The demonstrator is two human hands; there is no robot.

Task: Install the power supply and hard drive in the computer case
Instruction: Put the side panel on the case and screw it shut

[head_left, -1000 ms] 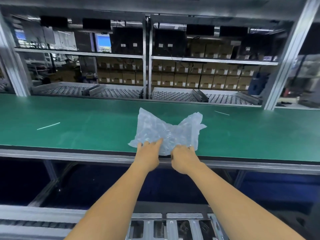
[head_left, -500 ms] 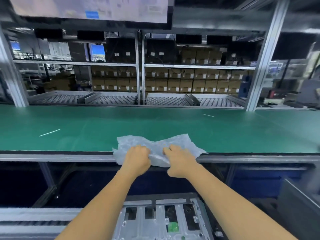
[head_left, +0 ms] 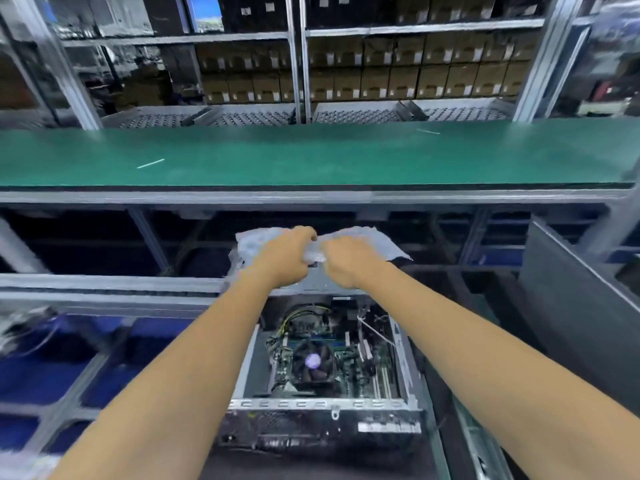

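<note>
An open computer case (head_left: 405, 344) lies below me on the lower line, with its motherboard and a black CPU fan (head_left: 313, 363) showing. Above its far end my left hand (head_left: 285, 259) and my right hand (head_left: 349, 261) both grip a crumpled clear bubble-wrap bag (head_left: 375, 242), knuckles close together. What the bag contains, if anything, I cannot see. No power supply or hard drive shows.
The green conveyor belt (head_left: 311, 157) runs across at the back, with shelves of brown boxes (head_left: 398, 77) behind it. A dark grey panel (head_left: 575, 306) leans at the right. Blue bins (head_left: 45, 375) sit at the lower left under metal rails.
Both hands have pulled the bubble-wrap bag off the green belt toward me and down over the case. The view has tilted down, bringing the open case into sight.
</note>
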